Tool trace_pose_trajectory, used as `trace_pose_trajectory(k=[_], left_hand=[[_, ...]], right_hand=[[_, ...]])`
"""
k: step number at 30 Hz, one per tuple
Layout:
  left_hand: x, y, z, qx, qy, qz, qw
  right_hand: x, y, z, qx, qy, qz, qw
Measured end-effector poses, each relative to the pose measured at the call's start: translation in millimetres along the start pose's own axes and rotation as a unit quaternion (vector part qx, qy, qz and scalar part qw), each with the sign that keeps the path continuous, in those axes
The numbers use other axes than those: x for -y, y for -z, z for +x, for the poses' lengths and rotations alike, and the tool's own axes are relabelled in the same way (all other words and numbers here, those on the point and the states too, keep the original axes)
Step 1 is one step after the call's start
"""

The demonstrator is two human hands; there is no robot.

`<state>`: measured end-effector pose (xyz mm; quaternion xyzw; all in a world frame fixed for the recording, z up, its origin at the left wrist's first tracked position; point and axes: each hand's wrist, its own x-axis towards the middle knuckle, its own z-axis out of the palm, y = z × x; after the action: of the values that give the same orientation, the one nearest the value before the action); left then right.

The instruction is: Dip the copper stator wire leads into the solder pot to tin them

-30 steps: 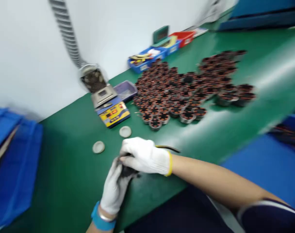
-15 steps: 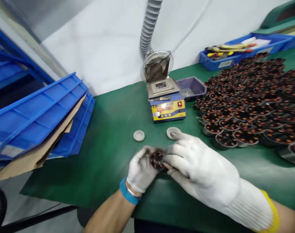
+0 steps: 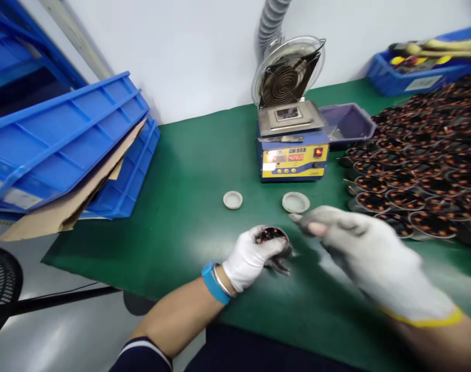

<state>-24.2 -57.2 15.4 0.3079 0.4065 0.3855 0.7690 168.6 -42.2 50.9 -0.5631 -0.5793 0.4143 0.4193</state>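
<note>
In the head view my left hand (image 3: pixel 246 261), in a white glove, is closed around a motor stator (image 3: pixel 271 235), a round metal part with copper windings and a dark inside. The stator is held tilted just over the green table. To its right, my right hand (image 3: pixel 359 248) is apart from the stator, its fingers pressed together and partly blurred; what they hold, if anything, I cannot make out. Its dark fingertips are just below a white shallow dish (image 3: pixel 296 202). A smaller white dish (image 3: pixel 233 200) lies farther left, above my left hand.
A yellow-and-blue solder pot (image 3: pixel 293 160) with a raised fume hood stands at the back, a purple tray (image 3: pixel 349 124) beside it. Many stators (image 3: pixel 433 186) crowd the right side. Blue bins (image 3: pixel 65 144) with cardboard lean at the left. A blue box (image 3: pixel 409 75) holds tools.
My right hand has come off the stator and moved right. My left hand keeps hold of the stator. The camera view has shifted, bringing the solder pot nearer.
</note>
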Motion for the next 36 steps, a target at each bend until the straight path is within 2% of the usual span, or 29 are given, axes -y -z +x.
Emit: trace_pose_trajectory(k=[1, 2, 3, 5, 6, 8, 11, 14, 17, 21, 22, 23, 24, 26, 27, 28, 30, 31, 33, 35, 36], left_hand=[[0, 0.1, 0, -0.018, -0.01, 0.011, 1.0], [-1, 0.5, 1, -0.035, -0.019, 0.022, 0.999], [-1, 1.0, 1, -0.046, -0.026, 0.031, 0.998], [-2, 1.4, 1, -0.055, -0.038, 0.048, 0.997], [-2, 0.9, 0, -0.058, -0.049, 0.055, 0.996], [-2, -1.6, -2, -0.069, -0.082, 0.072, 0.992], [-1, -6.6, -6, -0.089, -0.131, 0.097, 0.983], [3, -8.1, -9, -0.107, -0.17, 0.117, 0.973], [3, -3.4, -7, -0.145, -0.186, 0.126, 0.964], [-2, 6.4, 0, -0.175, -0.079, 0.042, 0.981], [-4, 7.9, 0, -0.181, -0.073, 0.045, 0.98], [-5, 8.6, 0, -0.186, -0.097, 0.065, 0.976], [-7, 8.4, -2, -0.187, -0.149, 0.1, 0.966], [-9, 6.1, -8, -0.163, -0.274, 0.199, 0.927], [-10, 4.5, -11, -0.14, -0.315, 0.257, 0.903], [-11, 3.1, -14, -0.117, -0.33, 0.315, 0.882], [-15, 2.3, -19, -0.093, -0.293, 0.417, 0.855], [-18, 3.2, -20, -0.078, -0.255, 0.445, 0.855], [-24, 7.6, -21, -0.017, -0.174, 0.434, 0.884], [-30, 13.2, -20, 0.03, -0.132, 0.348, 0.928], [-32, 15.3, -19, 0.024, -0.134, 0.302, 0.944]], right_hand=[[-4, 6, 1, -0.049, -0.042, 0.039, 0.997], [-7, 10, 2, -0.092, -0.055, 0.056, 0.993], [-11, 13, 3, -0.109, -0.043, 0.043, 0.992], [-18, 8, 1, -0.063, 0.039, -0.061, 0.995], [-21, 1, -1, -0.022, 0.096, -0.129, 0.987], [-27, -19, -6, 0.034, 0.211, -0.229, 0.95], [-35, -45, -12, 0.034, 0.328, -0.24, 0.913], [-42, -47, -13, 0.034, 0.335, -0.245, 0.909], [-44, -33, -12, 0.039, 0.32, -0.278, 0.905], [-39, -16, -11, 0.016, 0.356, -0.286, 0.89], [-38, -15, -11, 0.015, 0.363, -0.285, 0.887], [-37, -14, -11, 0.016, 0.369, -0.285, 0.885], [-37, -14, -11, 0.017, 0.374, -0.284, 0.883], [-37, -15, -10, 0.017, 0.385, -0.278, 0.88], [-38, -16, -10, 0.016, 0.393, -0.276, 0.877], [-38, -17, -10, 0.014, 0.404, -0.278, 0.871], [-37, -16, -9, 0.009, 0.425, -0.294, 0.856], [-36, -15, -9, 0.007, 0.431, -0.304, 0.849], [-32, -12, -8, 0.006, 0.437, -0.312, 0.844], [-29, -9, -8, 0.005, 0.427, -0.307, 0.851], [-28, -9, -8, 0.007, 0.421, -0.305, 0.854]])
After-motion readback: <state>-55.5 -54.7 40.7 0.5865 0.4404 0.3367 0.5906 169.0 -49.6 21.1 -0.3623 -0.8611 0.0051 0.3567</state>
